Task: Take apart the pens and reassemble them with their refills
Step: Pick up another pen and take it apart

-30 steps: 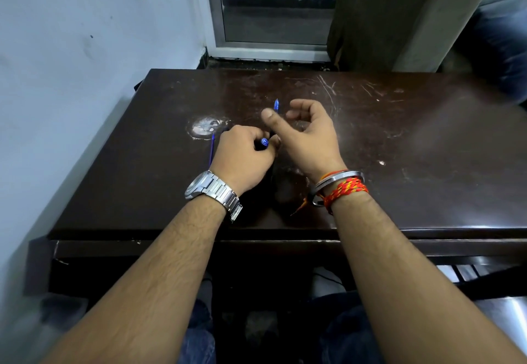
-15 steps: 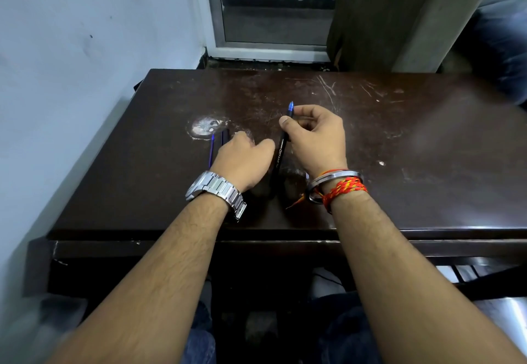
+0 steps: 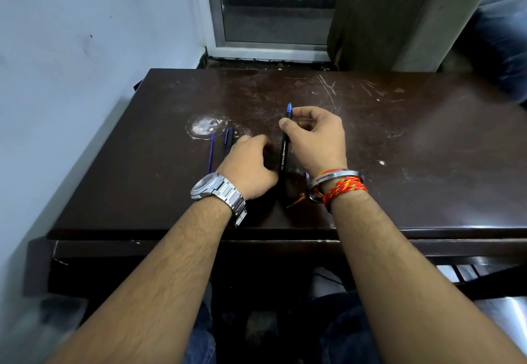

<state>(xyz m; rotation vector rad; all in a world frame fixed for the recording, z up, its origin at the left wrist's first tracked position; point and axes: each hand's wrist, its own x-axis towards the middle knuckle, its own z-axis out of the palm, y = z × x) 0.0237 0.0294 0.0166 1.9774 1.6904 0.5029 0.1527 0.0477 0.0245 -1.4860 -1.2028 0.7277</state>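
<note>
A black pen (image 3: 284, 155) with white lettering and a blue tip lies lengthwise on the dark table (image 3: 399, 141), tip pointing away from me. My right hand (image 3: 316, 141) pinches it near the tip between thumb and fingers. Just left of the pen, my left hand (image 3: 248, 167) rests palm down on the table with loosely curled fingers; I see nothing in it. A thin blue refill (image 3: 211, 149) and a short dark pen part (image 3: 228, 139) lie side by side left of my left hand, the part close to its fingertips.
A white wall (image 3: 71, 78) runs along the table's left side. A worn pale patch (image 3: 204, 127) marks the tabletop behind the refill. A curtain (image 3: 385, 15) and a glass door stand beyond the far edge. A person's knee in jeans (image 3: 502, 35) is at the far right.
My left hand let go of the pen and settled on the table beside the refill. My right hand took the pen near its tip and now holds it lengthwise on the table.
</note>
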